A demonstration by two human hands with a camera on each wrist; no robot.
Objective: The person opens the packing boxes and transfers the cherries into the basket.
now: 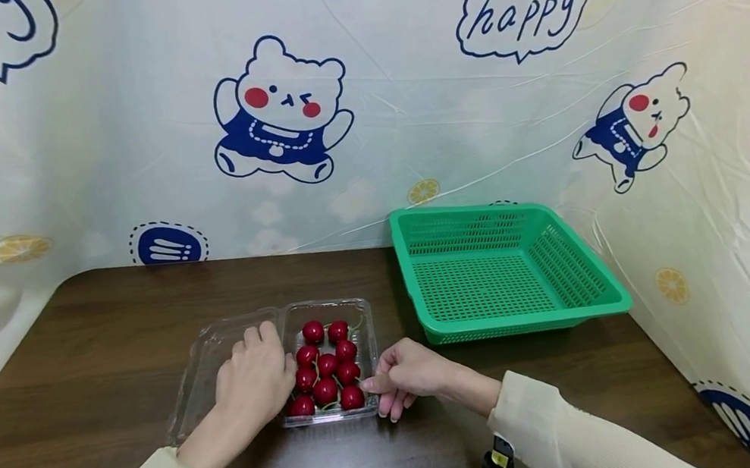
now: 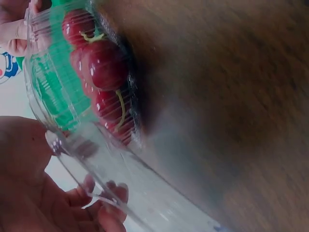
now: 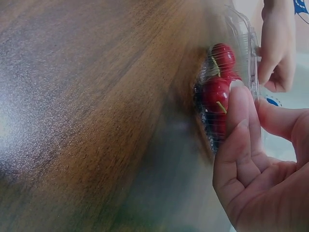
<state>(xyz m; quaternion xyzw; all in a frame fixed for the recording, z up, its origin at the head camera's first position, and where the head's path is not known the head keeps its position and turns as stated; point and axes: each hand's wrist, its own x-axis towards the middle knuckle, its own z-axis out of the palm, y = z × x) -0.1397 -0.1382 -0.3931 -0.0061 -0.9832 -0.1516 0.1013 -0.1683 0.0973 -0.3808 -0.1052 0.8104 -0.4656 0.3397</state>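
A clear plastic box with its lid folded open to the left holds several red cherries with green stems. My left hand rests over the lid beside the hinge, thumb close to the box's left edge. In the left wrist view its loosely bent fingertips show through the clear plastic. At the box's front right corner, my right hand pinches the rim between thumb and index finger. The other right fingers curl below, outside the wall.
A green slotted basket stands behind and to the right of the box on the brown wooden table. A pale cloth printed with cartoon bears hangs behind and along the sides.
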